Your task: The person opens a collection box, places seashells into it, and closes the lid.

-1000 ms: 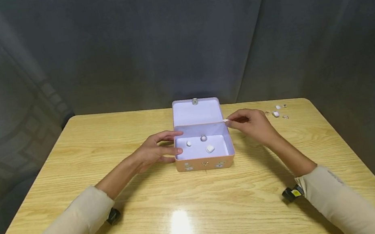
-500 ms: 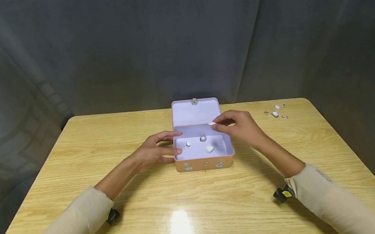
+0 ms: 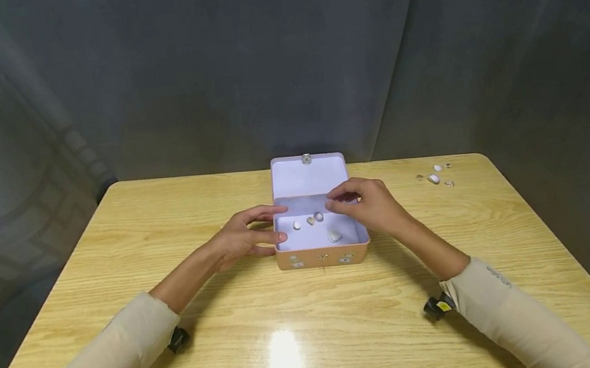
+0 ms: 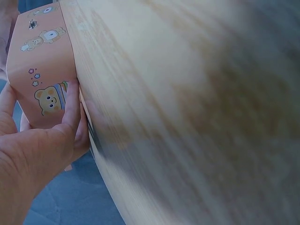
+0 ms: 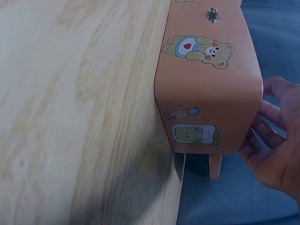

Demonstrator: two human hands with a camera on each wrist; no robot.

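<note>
The right hand (image 3: 363,204) covers the far right corner of the tin (image 3: 322,255); whether its fingertips hold anything cannot be told. The bits (image 3: 435,176) on the worktop (image 3: 274,342) are too small to identify, as are those inside the tin. Both wrist views crop the hands and blur the worktop.

Smooth printed tin box (image 3: 322,257), glossy wood-grain table (image 3: 276,354)
</note>
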